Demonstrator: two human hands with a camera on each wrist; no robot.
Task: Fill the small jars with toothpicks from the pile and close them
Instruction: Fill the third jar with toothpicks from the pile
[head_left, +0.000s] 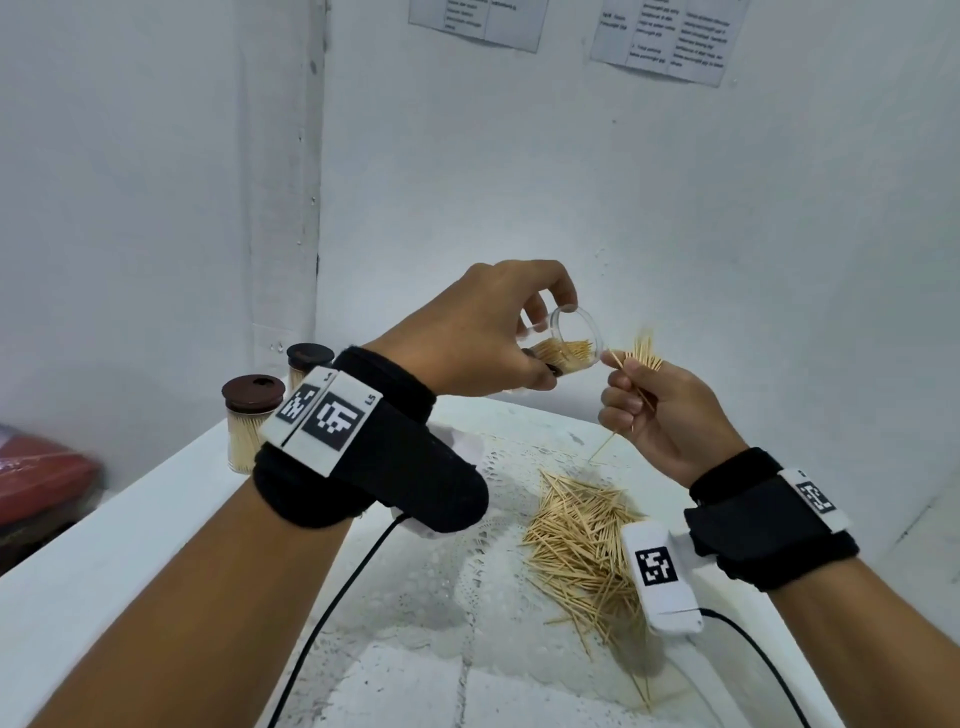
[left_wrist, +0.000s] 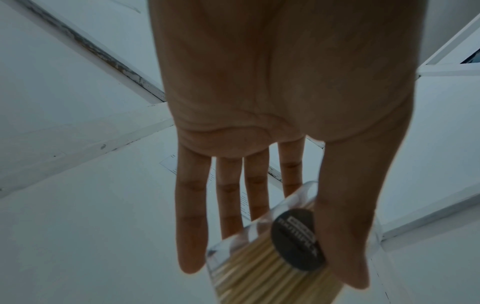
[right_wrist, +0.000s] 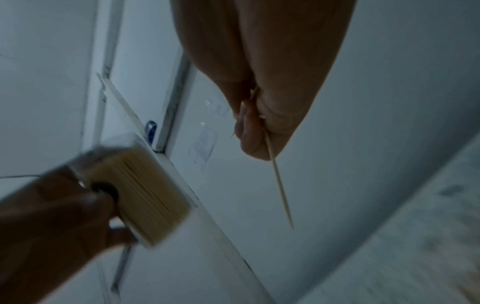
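Observation:
My left hand (head_left: 493, 332) grips a small clear jar (head_left: 571, 343), tilted with its open mouth toward the right and partly filled with toothpicks. The same jar (left_wrist: 259, 251) shows its dark base by my thumb in the left wrist view. Just right of the mouth, my right hand (head_left: 649, 405) pinches a small bundle of toothpicks (head_left: 641, 356), tips fanned upward; one toothpick (right_wrist: 279, 185) sticks out below the fingers. The loose toothpick pile (head_left: 582, 540) lies on the white table (head_left: 156, 519) beneath both hands.
Two filled jars with brown lids (head_left: 253, 421) (head_left: 309, 364) stand at the table's back left corner by the wall. A lacy white mat (head_left: 467, 571) covers the table under the pile. A red object (head_left: 36, 483) sits off the table at left.

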